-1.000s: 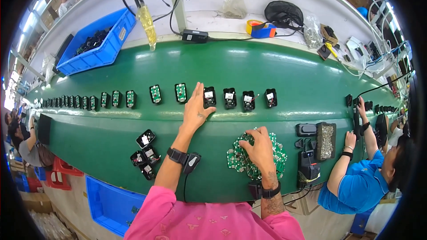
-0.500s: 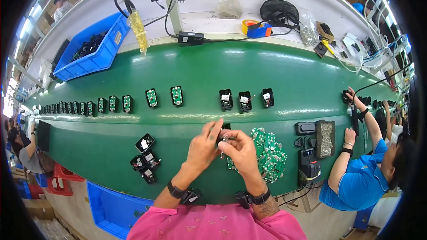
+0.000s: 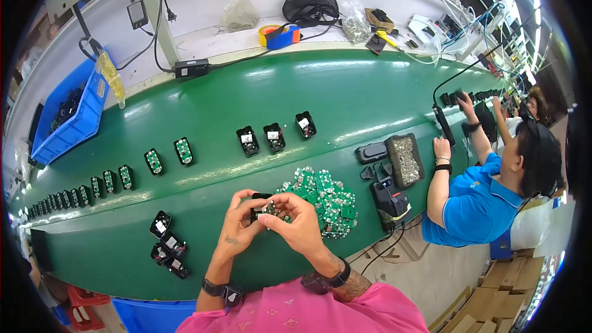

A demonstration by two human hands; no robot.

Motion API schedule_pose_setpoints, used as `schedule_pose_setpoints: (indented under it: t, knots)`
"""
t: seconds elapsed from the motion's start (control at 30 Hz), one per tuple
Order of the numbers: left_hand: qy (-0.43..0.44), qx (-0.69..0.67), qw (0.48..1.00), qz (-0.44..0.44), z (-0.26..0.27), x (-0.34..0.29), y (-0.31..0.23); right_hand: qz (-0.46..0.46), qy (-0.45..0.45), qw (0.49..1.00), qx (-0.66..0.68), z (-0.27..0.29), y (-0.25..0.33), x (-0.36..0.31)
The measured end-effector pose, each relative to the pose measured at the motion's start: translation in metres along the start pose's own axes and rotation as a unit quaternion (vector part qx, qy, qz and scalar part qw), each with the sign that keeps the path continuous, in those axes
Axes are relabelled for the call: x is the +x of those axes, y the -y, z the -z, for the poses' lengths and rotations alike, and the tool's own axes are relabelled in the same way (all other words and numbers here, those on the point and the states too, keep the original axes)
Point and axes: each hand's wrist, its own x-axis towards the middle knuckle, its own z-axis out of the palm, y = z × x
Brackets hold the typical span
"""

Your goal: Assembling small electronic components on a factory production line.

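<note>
My left hand (image 3: 237, 229) grips a small black plastic housing (image 3: 259, 207) over the near edge of the green conveyor belt (image 3: 345, 98). My right hand (image 3: 297, 225) pinches a small green circuit board (image 3: 269, 208) against that housing. Just right of my hands lies a heap of green circuit boards (image 3: 325, 200). Three empty black housings (image 3: 168, 245) sit to my left on the belt.
A row of black housings with green boards (image 3: 153, 161) runs off along the belt to the left; three more (image 3: 273, 136) sit mid-belt. A blue bin (image 3: 68, 120) stands far left. A person in a blue shirt (image 3: 478, 194) works at right beside a tray of screws (image 3: 405, 159).
My left hand came back from the row of housings on the belt and both hands met over the near edge, now holding a housing and a board together.
</note>
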Motion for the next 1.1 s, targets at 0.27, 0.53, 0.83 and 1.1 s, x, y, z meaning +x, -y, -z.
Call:
schedule_pose_setpoints:
  t: [0.27,0.53,0.83,1.1]
  knots:
    - [-0.083,-0.028,0.996,0.013,0.003,-0.019,0.009,-0.021,-0.039,0.997,-0.064,0.007,0.010,0.000]
    - [-0.058,0.052,0.996,-0.033,-0.012,-0.011,-0.006,-0.133,-0.051,0.975,0.173,0.029,0.005,0.002]
    - [-0.070,0.033,0.996,-0.047,-0.011,-0.014,-0.001,-0.131,-0.017,0.987,0.094,0.017,0.004,-0.002]
    - [-0.101,-0.050,0.993,-0.028,-0.010,-0.015,0.000,-0.131,-0.018,0.987,0.091,0.016,-0.001,-0.006]
